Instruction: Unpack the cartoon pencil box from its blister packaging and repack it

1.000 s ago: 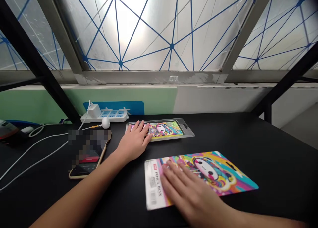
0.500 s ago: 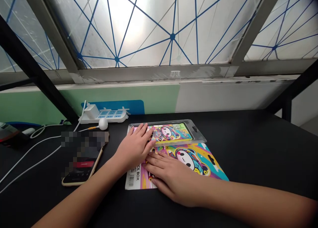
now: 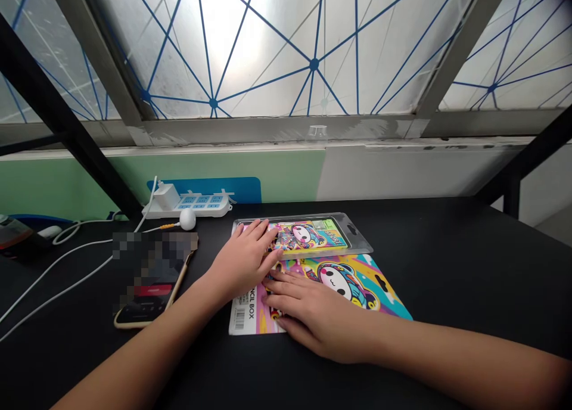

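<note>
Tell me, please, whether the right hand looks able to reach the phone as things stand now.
Probably not by a straight path: the left forearm lies between the right hand and the phone. Passing above that forearm looks possible.

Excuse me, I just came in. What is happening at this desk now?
A person has both hands laid flat on packaging on the black desk. The left hand rests over one end of a clear plastic package with a cartoon-printed box inside. The right hand lies on a colourful printed card just in front; whether their edges overlap is unclear. To the left lie a phone and, farther back, a white power strip.
</note>
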The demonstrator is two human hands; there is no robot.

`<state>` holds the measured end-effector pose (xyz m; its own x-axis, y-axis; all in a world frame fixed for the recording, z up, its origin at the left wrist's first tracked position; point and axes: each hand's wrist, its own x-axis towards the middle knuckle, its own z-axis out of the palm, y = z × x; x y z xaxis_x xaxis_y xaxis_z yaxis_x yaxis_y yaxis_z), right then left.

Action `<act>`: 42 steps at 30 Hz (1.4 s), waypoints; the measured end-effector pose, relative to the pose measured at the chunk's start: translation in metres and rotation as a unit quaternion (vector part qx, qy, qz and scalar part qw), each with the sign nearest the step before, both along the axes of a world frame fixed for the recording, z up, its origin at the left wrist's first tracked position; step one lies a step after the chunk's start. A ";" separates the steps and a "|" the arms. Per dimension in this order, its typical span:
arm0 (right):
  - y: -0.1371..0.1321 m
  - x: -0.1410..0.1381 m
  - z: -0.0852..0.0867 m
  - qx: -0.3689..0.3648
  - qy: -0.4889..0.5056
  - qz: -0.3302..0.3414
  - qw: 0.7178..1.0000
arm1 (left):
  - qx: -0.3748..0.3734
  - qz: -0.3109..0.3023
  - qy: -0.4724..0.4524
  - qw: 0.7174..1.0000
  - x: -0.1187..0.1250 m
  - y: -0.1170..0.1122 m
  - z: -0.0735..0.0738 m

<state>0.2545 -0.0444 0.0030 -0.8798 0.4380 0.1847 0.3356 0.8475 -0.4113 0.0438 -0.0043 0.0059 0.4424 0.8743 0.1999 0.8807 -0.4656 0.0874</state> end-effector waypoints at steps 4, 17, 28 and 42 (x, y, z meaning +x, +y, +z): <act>0.001 -0.001 0.000 0.013 0.088 -0.004 0.996 | -0.003 0.001 -0.006 1.000 -0.001 0.000 -0.001; 0.110 0.061 0.020 0.109 -0.052 -0.254 0.960 | -0.022 0.064 -0.337 0.939 -0.009 0.002 0.007; 0.130 0.064 0.013 0.052 -0.065 -0.248 0.965 | -0.084 0.124 -0.386 0.910 -0.025 0.025 -0.005; 0.097 0.057 0.008 0.186 0.040 -0.289 0.938 | 0.037 0.038 -0.273 0.960 -0.035 0.016 0.008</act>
